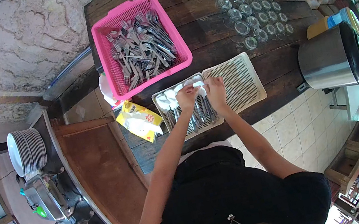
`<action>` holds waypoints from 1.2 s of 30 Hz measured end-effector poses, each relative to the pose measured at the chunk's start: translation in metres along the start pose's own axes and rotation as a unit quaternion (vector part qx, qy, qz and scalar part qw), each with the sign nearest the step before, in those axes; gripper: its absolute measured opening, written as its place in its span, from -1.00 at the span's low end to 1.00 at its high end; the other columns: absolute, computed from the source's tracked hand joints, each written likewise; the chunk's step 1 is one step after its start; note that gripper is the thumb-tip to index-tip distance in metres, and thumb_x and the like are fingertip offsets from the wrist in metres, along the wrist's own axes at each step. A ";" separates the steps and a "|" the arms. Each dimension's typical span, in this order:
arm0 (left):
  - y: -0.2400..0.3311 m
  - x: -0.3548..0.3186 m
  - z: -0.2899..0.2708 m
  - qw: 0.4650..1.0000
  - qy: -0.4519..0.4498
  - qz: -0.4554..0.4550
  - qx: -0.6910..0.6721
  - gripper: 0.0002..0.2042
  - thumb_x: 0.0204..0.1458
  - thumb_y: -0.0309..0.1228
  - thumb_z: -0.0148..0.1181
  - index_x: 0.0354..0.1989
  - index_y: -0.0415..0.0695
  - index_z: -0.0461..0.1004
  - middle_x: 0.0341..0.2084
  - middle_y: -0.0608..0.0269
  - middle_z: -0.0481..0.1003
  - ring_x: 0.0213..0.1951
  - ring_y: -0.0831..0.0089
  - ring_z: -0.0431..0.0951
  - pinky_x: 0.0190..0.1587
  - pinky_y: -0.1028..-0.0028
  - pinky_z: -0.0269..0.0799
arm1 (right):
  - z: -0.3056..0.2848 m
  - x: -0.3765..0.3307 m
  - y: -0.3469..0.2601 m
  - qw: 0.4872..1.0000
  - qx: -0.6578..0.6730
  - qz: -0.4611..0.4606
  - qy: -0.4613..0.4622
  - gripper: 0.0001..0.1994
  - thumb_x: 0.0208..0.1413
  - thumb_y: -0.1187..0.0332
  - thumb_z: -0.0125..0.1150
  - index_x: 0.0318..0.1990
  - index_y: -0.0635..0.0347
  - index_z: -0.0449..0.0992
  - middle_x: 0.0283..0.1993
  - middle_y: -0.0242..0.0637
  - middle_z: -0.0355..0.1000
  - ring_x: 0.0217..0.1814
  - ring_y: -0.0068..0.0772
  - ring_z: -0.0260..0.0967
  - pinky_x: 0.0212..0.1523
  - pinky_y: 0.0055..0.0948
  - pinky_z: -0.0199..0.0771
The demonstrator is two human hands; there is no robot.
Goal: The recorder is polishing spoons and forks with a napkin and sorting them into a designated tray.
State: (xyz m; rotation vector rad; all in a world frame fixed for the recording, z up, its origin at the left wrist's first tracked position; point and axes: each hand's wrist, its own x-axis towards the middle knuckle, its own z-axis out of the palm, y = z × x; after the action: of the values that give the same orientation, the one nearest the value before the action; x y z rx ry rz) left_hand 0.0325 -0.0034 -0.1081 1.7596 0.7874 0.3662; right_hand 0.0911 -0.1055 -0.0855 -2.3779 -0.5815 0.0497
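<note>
Both hands are close together over a cream plastic basket (158, 111). In it lie metal cutlery (198, 116) and several pieces with white paper napkins wrapped around their far ends. My left hand (187, 98) pinches a white paper napkin (201, 90) from one side. From the other side, my right hand (216, 92) grips the same napkin, with fingers curled. What the napkin wraps is mostly hidden by the fingers. Just left of this basket rests a yellow napkin pack (142, 121), white paper sticking out of its opening.
A pink basket (185, 53) heaped with forks, spoons and knives stands at the far left. Beside my right hand is a second slatted cream basket (235, 85). Rows of glass cups (248, 11) occupy the wooden table (197, 37). A large metal container (326, 57) stands right, stacked plates (16, 155) left.
</note>
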 end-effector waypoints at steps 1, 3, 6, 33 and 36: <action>0.000 0.001 0.002 1.000 -0.001 -0.006 0.018 -0.75 -0.34 -0.35 0.29 -0.48 -0.24 0.48 -0.62 0.16 0.48 -0.55 0.48 0.50 -0.46 0.55 0.38 | 0.000 0.001 0.002 0.998 -0.032 -0.041 0.024 -0.84 -0.23 0.42 0.14 -0.44 0.19 0.34 -0.39 -0.21 0.24 -0.28 -0.18 0.18 -0.28 -0.29 0.21; 0.002 0.001 0.003 0.997 0.029 0.043 0.051 -0.76 -0.34 -0.35 0.27 -0.48 -0.22 0.48 -0.59 0.17 0.48 -0.53 0.41 0.51 -0.45 0.50 0.38 | -0.003 0.003 0.000 0.993 -0.063 -0.084 0.046 -0.85 -0.23 0.42 0.14 -0.45 0.18 0.34 -0.37 -0.21 0.23 -0.25 -0.18 0.17 -0.26 -0.29 0.20; 0.011 0.005 0.002 0.995 0.029 0.047 0.088 -0.77 -0.33 -0.35 0.25 -0.47 -0.19 0.49 -0.59 0.19 0.48 -0.52 0.37 0.50 -0.44 0.48 0.38 | -0.003 0.007 0.002 0.997 -0.043 -0.062 0.024 -0.87 -0.23 0.42 0.13 -0.47 0.17 0.35 -0.35 -0.22 0.20 -0.21 -0.19 0.15 -0.22 -0.27 0.18; 0.025 -0.045 -0.091 0.983 0.073 0.103 0.132 -0.88 -0.20 -0.51 0.07 -0.42 -0.12 0.39 -0.45 0.16 0.42 -0.40 0.24 0.43 -0.35 0.36 0.32 | 0.017 -0.035 -0.079 0.981 0.031 -0.191 -0.027 -0.86 -0.24 0.40 0.10 -0.43 0.09 0.38 -0.40 -0.29 0.22 -0.26 -0.25 0.15 -0.31 -0.32 0.16; 0.004 -0.058 -0.127 0.962 0.183 0.146 0.141 -0.84 -0.21 -0.56 0.05 -0.37 -0.18 0.36 -0.33 0.14 0.38 -0.20 0.19 0.32 -0.13 0.34 0.20 | 0.041 -0.053 -0.105 0.956 0.087 -0.274 -0.049 -0.82 -0.25 0.39 0.13 -0.40 0.12 0.35 -0.43 -0.30 0.26 -0.28 -0.27 0.19 -0.35 -0.37 0.20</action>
State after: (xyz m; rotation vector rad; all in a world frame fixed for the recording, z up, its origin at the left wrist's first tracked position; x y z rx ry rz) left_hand -0.0853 0.0493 -0.0537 2.1163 0.8714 0.8284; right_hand -0.0060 -0.0322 -0.0571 -1.9789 -1.2122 -0.0256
